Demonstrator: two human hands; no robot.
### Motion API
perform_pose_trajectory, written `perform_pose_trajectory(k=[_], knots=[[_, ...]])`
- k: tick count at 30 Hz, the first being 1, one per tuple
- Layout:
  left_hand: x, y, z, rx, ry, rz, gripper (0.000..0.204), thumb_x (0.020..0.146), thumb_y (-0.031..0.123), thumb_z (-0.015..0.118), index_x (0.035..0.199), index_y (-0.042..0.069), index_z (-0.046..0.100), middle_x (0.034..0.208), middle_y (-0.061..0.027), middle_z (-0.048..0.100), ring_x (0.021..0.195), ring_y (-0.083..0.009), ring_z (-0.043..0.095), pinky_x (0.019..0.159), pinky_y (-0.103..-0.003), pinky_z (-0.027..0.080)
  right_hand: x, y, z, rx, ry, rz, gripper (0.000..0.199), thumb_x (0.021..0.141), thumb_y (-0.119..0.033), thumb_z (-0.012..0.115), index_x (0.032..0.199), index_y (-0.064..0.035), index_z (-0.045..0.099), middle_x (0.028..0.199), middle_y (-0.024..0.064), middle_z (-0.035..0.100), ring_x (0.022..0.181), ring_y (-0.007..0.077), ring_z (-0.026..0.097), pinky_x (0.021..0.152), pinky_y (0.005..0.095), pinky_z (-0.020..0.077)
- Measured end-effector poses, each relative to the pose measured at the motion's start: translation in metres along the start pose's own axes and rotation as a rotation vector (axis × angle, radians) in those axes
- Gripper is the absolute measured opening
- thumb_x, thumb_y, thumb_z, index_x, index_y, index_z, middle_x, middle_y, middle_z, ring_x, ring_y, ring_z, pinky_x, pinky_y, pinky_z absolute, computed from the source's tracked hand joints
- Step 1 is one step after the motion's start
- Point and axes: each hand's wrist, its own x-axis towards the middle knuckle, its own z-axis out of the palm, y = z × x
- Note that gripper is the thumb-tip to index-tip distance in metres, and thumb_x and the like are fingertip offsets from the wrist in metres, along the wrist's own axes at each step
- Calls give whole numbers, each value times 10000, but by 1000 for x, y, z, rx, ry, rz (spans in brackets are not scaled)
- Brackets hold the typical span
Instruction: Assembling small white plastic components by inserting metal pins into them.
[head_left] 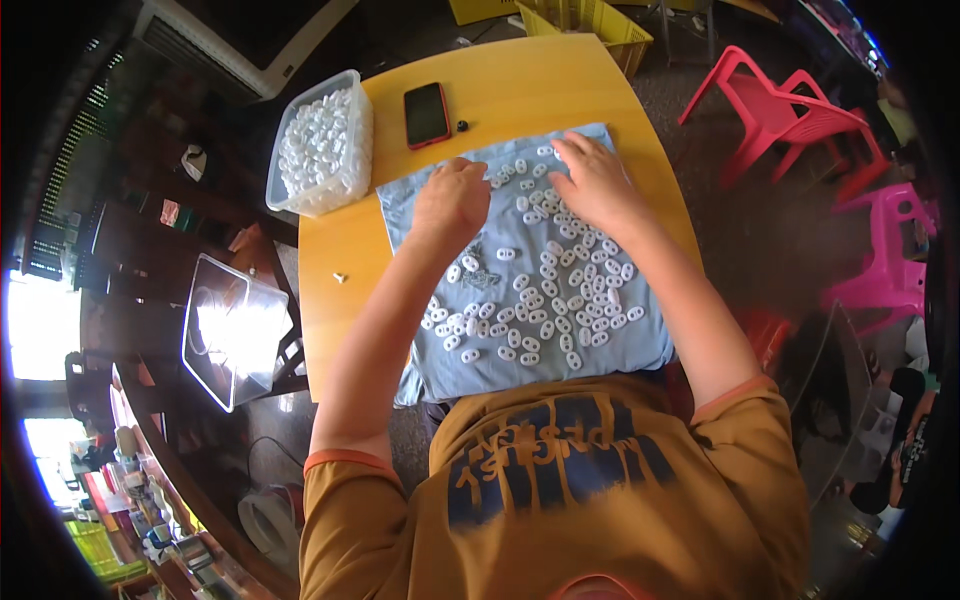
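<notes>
With the left hand (452, 200) loosely clenched and the right hand (597, 182) flat and released on the blue cloth (640, 345), small white pieces (545, 290) toward 6 o'clock could likely slide off the bench (340, 250).

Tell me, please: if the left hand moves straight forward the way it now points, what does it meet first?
Probably the red-cased phone. The left hand, curled on the blue cloth, points toward it; a few white pieces lie slightly aside.
</notes>
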Motion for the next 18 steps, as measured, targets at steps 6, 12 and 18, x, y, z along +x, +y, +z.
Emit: perform_pose_trajectory(k=[6, 12, 18], knots=[[20, 7, 22, 114, -160, -81, 200, 797, 162, 509, 908, 33, 613, 1015, -185, 572, 989, -368, 533, 836, -430, 452, 7, 12, 16, -64, -90, -13, 390, 756, -167, 596, 1107, -2, 559, 1164, 184, 540, 1102, 319, 496, 925, 406, 393], [25, 16, 34, 158, -132, -108, 199, 774, 155, 505, 884, 36, 621, 989, -165, 581, 972, -348, 538, 806, -426, 460, 9, 13, 17, -11, -175, -22, 409, 772, -152, 611, 1144, 0, 535, 1212, 157, 518, 1137, 312, 469, 966, 390, 367], [22, 34, 41, 139, -62, -16, 177, 761, 134, 493, 843, 50, 626, 940, -150, 584, 916, -333, 547, 776, -421, 461, 7, 17, 19, 84, -52, -168, 291, 732, -102, 596, 1006, -2, 595, 1050, 142, 608, 1017, 296, 549, 863, 405, 432]])
